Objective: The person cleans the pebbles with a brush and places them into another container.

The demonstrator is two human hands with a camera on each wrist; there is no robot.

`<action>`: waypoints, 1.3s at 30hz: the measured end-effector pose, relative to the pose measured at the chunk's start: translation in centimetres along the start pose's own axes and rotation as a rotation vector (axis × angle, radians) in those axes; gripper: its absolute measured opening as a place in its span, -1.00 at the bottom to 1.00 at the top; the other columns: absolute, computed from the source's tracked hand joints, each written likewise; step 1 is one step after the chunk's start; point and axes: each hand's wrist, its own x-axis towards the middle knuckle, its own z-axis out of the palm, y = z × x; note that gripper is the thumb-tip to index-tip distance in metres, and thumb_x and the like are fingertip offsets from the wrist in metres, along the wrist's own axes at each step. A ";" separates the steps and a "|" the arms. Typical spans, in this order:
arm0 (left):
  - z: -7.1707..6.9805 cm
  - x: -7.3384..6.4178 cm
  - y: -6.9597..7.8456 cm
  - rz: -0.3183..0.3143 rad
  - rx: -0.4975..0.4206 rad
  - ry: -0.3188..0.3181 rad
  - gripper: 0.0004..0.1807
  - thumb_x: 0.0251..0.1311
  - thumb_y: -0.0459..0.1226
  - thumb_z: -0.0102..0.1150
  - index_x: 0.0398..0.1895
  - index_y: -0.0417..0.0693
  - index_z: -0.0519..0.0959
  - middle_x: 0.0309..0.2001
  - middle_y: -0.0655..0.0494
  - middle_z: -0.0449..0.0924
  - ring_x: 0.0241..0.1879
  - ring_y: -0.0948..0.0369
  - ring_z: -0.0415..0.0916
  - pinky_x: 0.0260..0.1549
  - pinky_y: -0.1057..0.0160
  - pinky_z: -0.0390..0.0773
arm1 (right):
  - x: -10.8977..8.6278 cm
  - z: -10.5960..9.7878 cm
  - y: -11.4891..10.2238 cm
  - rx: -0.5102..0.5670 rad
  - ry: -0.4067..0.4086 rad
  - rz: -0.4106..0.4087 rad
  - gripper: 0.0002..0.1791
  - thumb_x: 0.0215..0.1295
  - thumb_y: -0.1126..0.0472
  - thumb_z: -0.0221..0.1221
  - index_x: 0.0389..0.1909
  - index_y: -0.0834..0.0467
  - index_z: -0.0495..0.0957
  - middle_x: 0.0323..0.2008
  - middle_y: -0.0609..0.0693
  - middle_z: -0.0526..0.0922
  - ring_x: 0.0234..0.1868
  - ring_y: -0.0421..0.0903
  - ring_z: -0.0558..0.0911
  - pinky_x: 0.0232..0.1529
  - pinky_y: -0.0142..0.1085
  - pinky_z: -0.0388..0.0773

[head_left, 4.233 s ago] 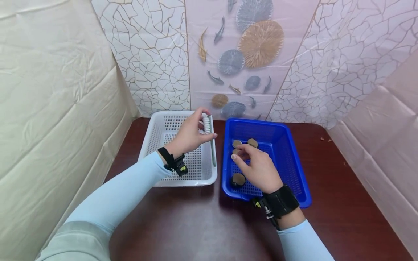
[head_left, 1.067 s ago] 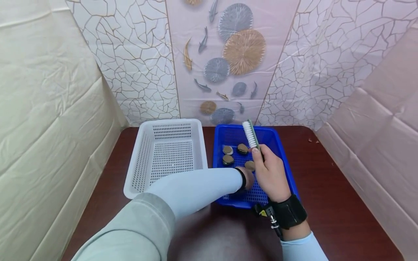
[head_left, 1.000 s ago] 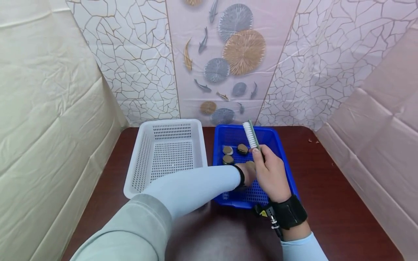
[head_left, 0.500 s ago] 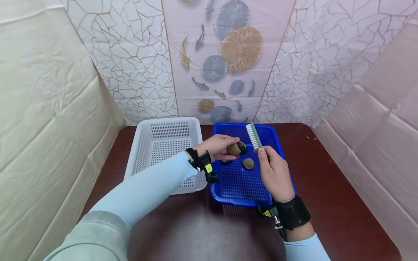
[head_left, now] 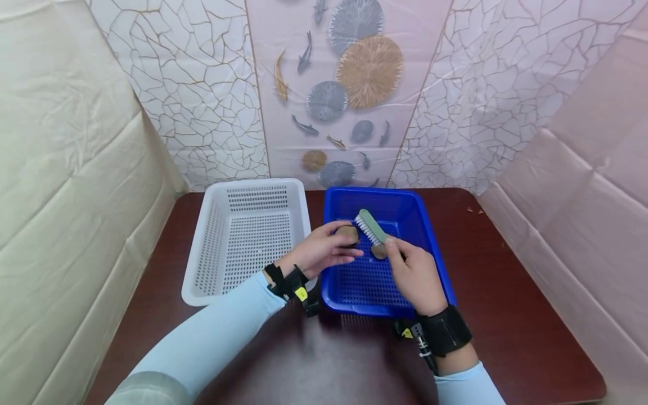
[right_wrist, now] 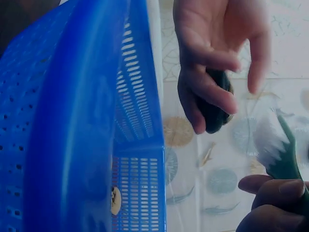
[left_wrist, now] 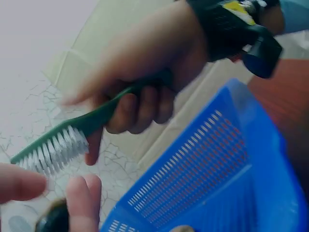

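Note:
In the head view my left hand (head_left: 324,247) holds a round shellfish (head_left: 347,235), brown on its face, over the left side of the blue basket (head_left: 354,310). The right wrist view shows the shellfish's dark side (right_wrist: 215,108) between curled fingers. My right hand (head_left: 417,275) grips a green-handled scrub brush (head_left: 374,229) with white bristles, which slants toward the left hand. In the left wrist view the bristles (left_wrist: 60,150) hang apart from the shellfish (left_wrist: 54,220). Another brown shellfish (head_left: 378,252) lies in the basket under the brush. My left hand hides part of the basket floor.
A white perforated basket (head_left: 190,281) stands left of the blue one on the dark red-brown table (head_left: 329,365). Patterned cloth (head_left: 369,73) hangs close behind both baskets, and pale panels (head_left: 61,169) flank the table. Small scraps (head_left: 471,210) lie at the back right.
The brush passed from my left hand to my right. My left hand picked up the shellfish in the blue basket and drew it slightly left. The brush has just tipped left toward it.

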 end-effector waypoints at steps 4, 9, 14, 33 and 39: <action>0.0 -0.6 -0.7 0.071 0.063 -0.051 -0.32 0.61 -0.52 0.13 0.71 -0.17 0.23 0.41 -0.37 0.52 0.14 -0.03 0.78 0.15 0.10 0.78 | 0.2 0.2 0.1 -0.013 0.022 0.000 -0.38 0.83 -0.12 -0.06 0.40 0.31 0.64 0.00 0.25 0.81 -0.26 0.07 0.60 -0.30 -0.13 0.41; 0.7 -1.0 -0.9 0.143 0.072 -0.077 -0.34 0.60 -0.50 0.16 0.69 -0.12 0.31 0.36 -0.27 0.61 0.26 -0.13 0.70 0.18 0.10 0.75 | 0.4 -0.1 0.3 -0.005 0.013 -0.023 -0.45 0.79 -0.08 0.06 0.36 0.29 0.67 -0.03 0.20 0.82 -0.38 0.03 0.55 -0.41 -0.21 0.39; 1.3 -1.2 -0.7 0.184 0.070 -0.081 -0.33 0.59 -0.50 0.18 0.69 -0.14 0.30 0.39 -0.27 0.60 0.17 -0.03 0.77 0.18 0.12 0.74 | 0.7 -1.0 0.6 -0.027 0.030 -0.011 -0.52 0.74 -0.02 0.16 0.31 0.29 0.71 -0.37 0.10 0.70 -0.55 -0.02 0.39 -0.59 -0.25 0.24; 0.6 -0.9 -1.3 0.157 -0.002 -0.071 -0.32 0.60 -0.56 0.11 0.71 -0.18 0.25 0.43 -0.24 0.56 0.18 0.00 0.76 0.24 0.15 0.70 | 1.2 -0.5 0.6 -0.125 0.054 -0.043 -0.57 0.71 0.03 0.21 0.28 0.27 0.73 -0.44 0.06 0.70 -0.61 -0.06 0.35 -0.59 -0.24 0.22; 0.4 -0.9 -1.7 0.131 -0.005 -0.054 -0.32 0.61 -0.55 0.09 0.71 -0.19 0.23 0.37 -0.35 0.58 0.20 -0.03 0.75 0.15 0.24 0.74 | 1.0 -0.9 0.3 -0.163 0.109 -0.042 -0.57 0.71 0.03 0.22 0.27 0.29 0.74 -0.64 -0.04 0.41 -0.63 -0.06 0.32 -0.59 -0.24 0.23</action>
